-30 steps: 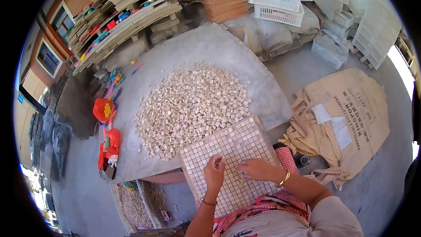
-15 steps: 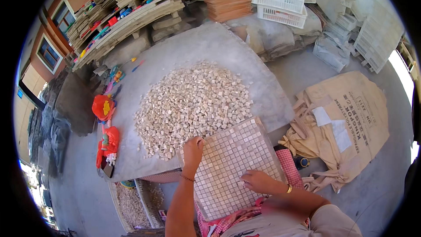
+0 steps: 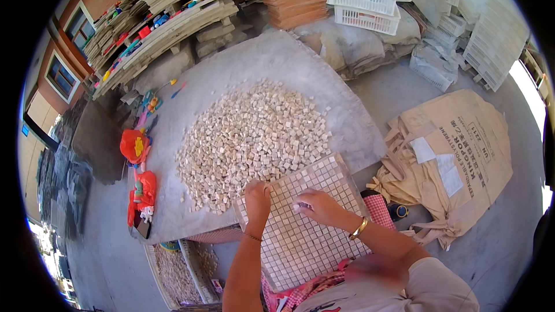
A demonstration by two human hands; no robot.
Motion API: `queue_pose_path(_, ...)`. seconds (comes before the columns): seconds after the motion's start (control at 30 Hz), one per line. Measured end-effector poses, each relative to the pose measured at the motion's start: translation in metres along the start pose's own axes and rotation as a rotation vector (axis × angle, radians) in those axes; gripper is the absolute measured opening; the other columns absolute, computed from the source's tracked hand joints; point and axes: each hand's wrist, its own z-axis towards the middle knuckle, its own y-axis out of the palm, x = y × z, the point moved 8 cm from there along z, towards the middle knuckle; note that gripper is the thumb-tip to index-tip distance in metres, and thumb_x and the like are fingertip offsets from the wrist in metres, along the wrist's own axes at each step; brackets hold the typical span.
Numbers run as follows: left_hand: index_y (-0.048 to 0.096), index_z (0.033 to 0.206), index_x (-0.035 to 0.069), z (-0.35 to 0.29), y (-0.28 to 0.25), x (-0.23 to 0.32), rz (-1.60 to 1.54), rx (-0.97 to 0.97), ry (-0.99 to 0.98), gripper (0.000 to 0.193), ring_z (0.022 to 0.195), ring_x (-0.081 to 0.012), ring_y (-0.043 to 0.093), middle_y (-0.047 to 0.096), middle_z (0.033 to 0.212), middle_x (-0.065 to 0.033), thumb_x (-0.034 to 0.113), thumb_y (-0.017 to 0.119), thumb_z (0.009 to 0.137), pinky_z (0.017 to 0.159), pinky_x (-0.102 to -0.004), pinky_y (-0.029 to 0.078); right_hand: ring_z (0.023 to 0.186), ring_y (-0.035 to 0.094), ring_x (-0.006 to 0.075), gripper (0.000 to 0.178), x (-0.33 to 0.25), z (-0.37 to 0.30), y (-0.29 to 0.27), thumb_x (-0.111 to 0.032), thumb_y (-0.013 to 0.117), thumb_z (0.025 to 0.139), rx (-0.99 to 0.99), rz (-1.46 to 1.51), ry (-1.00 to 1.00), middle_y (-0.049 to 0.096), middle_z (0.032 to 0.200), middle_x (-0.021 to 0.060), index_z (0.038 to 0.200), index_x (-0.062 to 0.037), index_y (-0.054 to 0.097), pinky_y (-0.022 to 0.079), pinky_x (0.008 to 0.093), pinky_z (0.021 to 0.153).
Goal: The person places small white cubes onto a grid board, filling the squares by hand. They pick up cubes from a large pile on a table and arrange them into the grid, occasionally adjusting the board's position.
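A square grid board (image 3: pixel 306 254) filled with small whitish stone mosaic tiles lies tilted across my lap, its far edge against the table. My left hand (image 3: pixel 258 199) is closed at the board's upper left edge, beside the heap of loose tiles (image 3: pixel 260 133); what its fingers pinch is hidden. Over the upper middle of the board, my right hand (image 3: pixel 324 208) has its fingers curled together, with a pale bit at the fingertips too small to name. A gold bracelet circles the right wrist. The tile heap covers much of the grey table (image 3: pixel 231 69).
Red bags and toys (image 3: pixel 136 145) line the table's left edge. A crate of loose tiles (image 3: pixel 176 274) stands below. On the right floor lies a large beige sack (image 3: pixel 462 156). White plastic crates (image 3: pixel 364 3) and stacked boards (image 3: pixel 185 29) stand at the back.
My right hand has moved up and left across the board, closer to my left hand. The left hand stays at the board's upper left edge, shifted slightly.
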Motion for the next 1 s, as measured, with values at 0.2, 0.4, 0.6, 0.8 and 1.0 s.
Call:
queue_pose_path(0.2, 0.065, 0.081, 0.003, -0.005, -0.008, 0.002, -0.135, 0.057, 0.025, 0.009, 0.084, -0.0318, 0.055, 0.060, 0.083, -0.0120, 0.002, 0.065, 0.072, 0.077, -0.0404, 0.043, 0.086, 0.055, 0.0318, 0.010, 0.016, 0.068, 0.022, -0.011, 0.059, 0.079, 0.109, -0.130, -0.103, 0.057, 0.083, 0.0130, 0.086, -0.0033, 0.058, 0.045, 0.0420, 0.073)
queue_pose_path(0.4, 0.065, 0.079, 0.004, -0.009, -0.004, 0.005, -0.155, 0.076, -0.028, 0.007, 0.085, -0.0299, 0.053, 0.058, 0.081, -0.0085, 0.001, 0.065, 0.072, 0.081, -0.0391, 0.041, 0.084, 0.053, 0.0287, 0.010, 0.031, 0.083, 0.043, -0.008, 0.062, 0.075, 0.046, -0.359, -0.096, 0.058, 0.083, 0.0081, 0.084, -0.0064, 0.063, 0.044, 0.0389, 0.076)
queue_pose_path(0.6, 0.067, 0.082, 0.004, -0.012, -0.006, 0.006, -0.078, 0.088, -0.028, 0.008, 0.087, -0.0303, 0.054, 0.061, 0.084, -0.0102, 0.003, 0.066, 0.074, 0.080, -0.0398, 0.042, 0.084, 0.052, 0.0270, 0.007, 0.031, 0.077, 0.039, -0.008, 0.063, 0.074, 0.092, -0.383, -0.131, 0.058, 0.081, 0.0061, 0.079, -0.0081, 0.068, 0.043, 0.0371, 0.079)
queue_pose_path(0.8, 0.065, 0.090, 0.002, -0.011, -0.008, 0.013, -0.100, 0.124, -0.049, 0.015, 0.092, -0.0324, 0.052, 0.060, 0.091, -0.0119, 0.001, 0.061, 0.075, 0.084, -0.0411, 0.042, 0.078, 0.056, 0.0283, 0.012, 0.038, 0.088, 0.031, -0.007, 0.062, 0.075, -0.023, -0.269, -0.096, 0.060, 0.078, 0.0107, 0.084, -0.0036, 0.067, 0.045, 0.0391, 0.074)
queue_pose_path(1.0, 0.052, 0.120, -0.001, -0.020, 0.006, 0.047, 0.108, -0.011, 0.212, 0.042, 0.117, -0.0327, 0.047, 0.053, 0.122, -0.0129, 0.007, 0.060, 0.079, 0.100, -0.0445, 0.037, 0.078, 0.060, 0.0297, 0.017, 0.029, 0.029, -0.025, -0.009, 0.061, 0.080, 0.144, -0.079, 0.089, 0.064, 0.083, 0.0140, 0.094, -0.0006, 0.065, 0.047, 0.0372, 0.071)
